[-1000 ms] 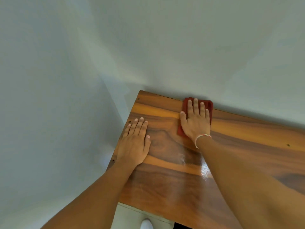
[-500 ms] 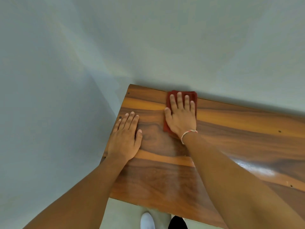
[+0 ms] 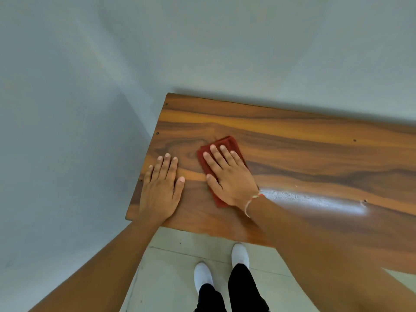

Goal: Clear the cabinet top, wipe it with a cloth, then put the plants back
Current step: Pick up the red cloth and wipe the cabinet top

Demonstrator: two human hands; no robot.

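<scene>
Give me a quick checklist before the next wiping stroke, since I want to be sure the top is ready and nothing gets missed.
1. Cabinet top free of plants and other items in the visible part: ok.
2. Red cloth lying flat on the wood under the right hand: ok.
3. Right hand pressing with straight fingers, no bunching of the cloth: ok.
4. Left hand flat near the left edge, steadying, clear of the cloth: ok.
5. Strip along the back wall wiped: cannot tell.
6. Far right end of the top, outside the picture, cleared and wiped: cannot tell.
</scene>
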